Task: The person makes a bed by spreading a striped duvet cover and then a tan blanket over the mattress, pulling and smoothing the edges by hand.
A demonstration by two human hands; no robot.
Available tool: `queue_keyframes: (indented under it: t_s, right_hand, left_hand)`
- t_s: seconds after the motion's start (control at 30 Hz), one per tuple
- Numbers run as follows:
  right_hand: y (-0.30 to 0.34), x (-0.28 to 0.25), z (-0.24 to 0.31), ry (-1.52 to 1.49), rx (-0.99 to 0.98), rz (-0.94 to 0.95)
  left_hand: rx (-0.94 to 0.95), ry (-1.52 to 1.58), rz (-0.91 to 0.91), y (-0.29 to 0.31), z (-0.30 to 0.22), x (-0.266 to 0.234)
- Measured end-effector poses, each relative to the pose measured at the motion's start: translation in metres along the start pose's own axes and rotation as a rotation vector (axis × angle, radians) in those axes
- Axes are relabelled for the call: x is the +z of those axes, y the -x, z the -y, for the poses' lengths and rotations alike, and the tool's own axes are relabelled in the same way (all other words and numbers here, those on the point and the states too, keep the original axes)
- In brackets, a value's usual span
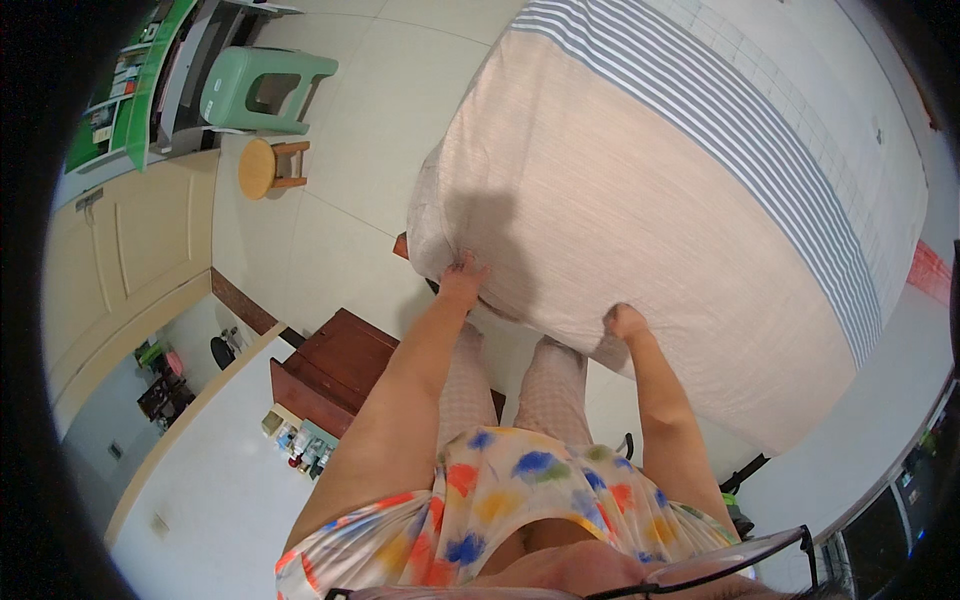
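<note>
A beige-pink bed cover (pixel 640 190) spreads over the bed in front of me, with a grey-blue and white striped band (pixel 720 110) across its far part. My left hand (pixel 463 277) rests on the cover at the near left corner, fingers apart. Farther right along the near edge, my right hand (pixel 626 321) is closed, its fingers curled into the cloth. The cover hangs down over the bed's side between my hands. Under the cloth, the right fingertips are partly hidden.
At the left stand a green plastic stool (pixel 250 90) and a round wooden stool (pixel 258 168) on the tiled floor. A reddish-brown cabinet (pixel 345 355) is close to my left arm, with small bottles (pixel 298 447) beside it. A cream door (pixel 140 235) lies beyond.
</note>
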State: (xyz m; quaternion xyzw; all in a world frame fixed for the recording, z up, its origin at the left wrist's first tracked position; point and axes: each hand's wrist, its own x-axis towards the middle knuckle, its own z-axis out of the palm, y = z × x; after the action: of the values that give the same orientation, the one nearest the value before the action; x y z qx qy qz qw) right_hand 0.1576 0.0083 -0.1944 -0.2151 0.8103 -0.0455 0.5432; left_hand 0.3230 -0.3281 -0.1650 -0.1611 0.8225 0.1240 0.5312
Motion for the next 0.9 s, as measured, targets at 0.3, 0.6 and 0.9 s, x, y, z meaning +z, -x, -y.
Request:
queue_keyframes:
  t_s: [0.3, 0.6, 0.9]
  right_hand:
    - [-0.039, 0.010, 0.223, -0.259, -0.143, -0.072]
    - [-0.062, 0.039, 0.283, 0.031, 0.354, -0.128]
    - [-0.062, 0.041, 0.279, 0.085, 0.417, -0.175]
  left_hand:
    - [0.238, 0.052, -0.083, 0.005, 0.032, -0.006]
    - [0.421, 0.726, -0.580, -0.044, 0.145, -0.026]
    - [0.049, 1.321, -0.227, -0.091, 0.169, -0.010]
